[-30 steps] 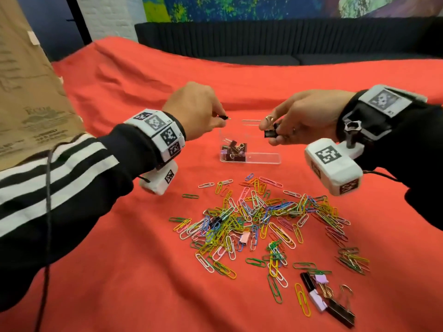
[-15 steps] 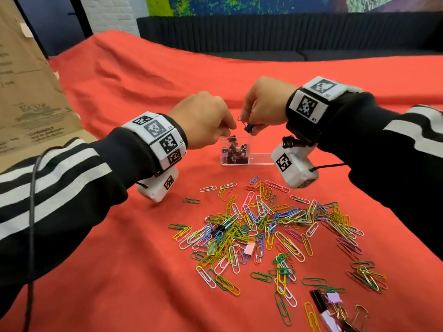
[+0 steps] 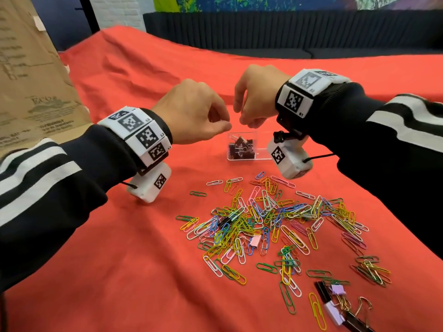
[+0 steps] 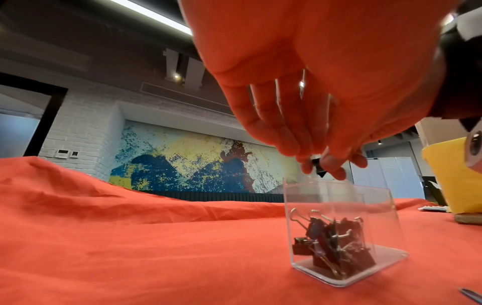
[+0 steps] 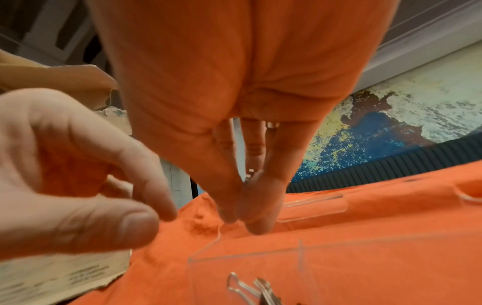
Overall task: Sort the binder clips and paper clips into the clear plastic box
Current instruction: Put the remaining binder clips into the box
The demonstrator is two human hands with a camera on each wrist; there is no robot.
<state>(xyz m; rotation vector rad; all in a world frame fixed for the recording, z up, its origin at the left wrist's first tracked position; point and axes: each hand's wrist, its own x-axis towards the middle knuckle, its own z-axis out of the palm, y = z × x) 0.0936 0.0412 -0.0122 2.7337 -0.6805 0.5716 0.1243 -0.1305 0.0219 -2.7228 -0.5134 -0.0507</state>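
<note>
Above clear plastic box (image 3: pixel 242 146): two hands; left hand (image 4: pixel 320 115) pinches one binder clip (image 4: pixel 318 165); right hand (image 3: pixel 255 97) fingertips pinched, contents unclear.

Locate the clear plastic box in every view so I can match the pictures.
Head: clear plastic box at centre, just below both hands.
Left wrist: lower right, standing on the red cloth.
Right wrist: bottom centre, only its top rim shows.
Shared landmark: the dark binder clips inside its left compartment.
</note>
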